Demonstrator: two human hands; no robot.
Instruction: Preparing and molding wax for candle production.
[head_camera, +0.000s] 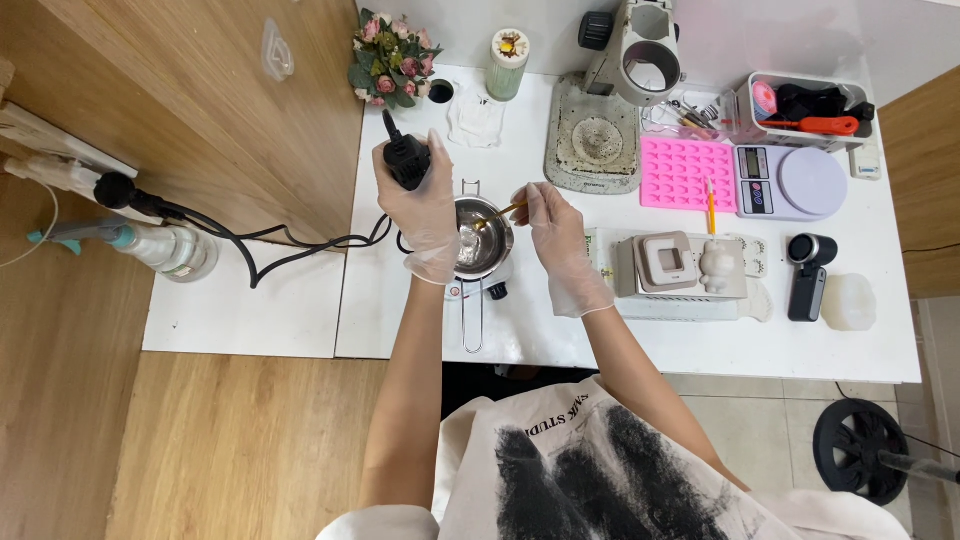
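Head view recorded a white worktop (640, 345) set against wooden flooring, with a smaller white board (250, 310) beside it on the left. At the back, a grey stand with a ring head (612, 100) was noted, then a pink silicone mould (687, 172) and a digital scale (790, 182) to its right. A grey square mould (668, 262) and a small white bear figure (719, 265) were seen just right of the hands. Near the worktop's front edge, a small steel pot (482, 238) with a wire handle was placed between both gloved hands. The left hand (420, 205) was closed around a black tool (407, 157) with a trailing black cable (270, 250), held above the pot's left rim. The right hand (560, 240) was pinched narrowly on a thin gold spoon (497, 214), its bowl reaching into the pot. A posy of pink flowers (392, 60) was noted at the back corner.
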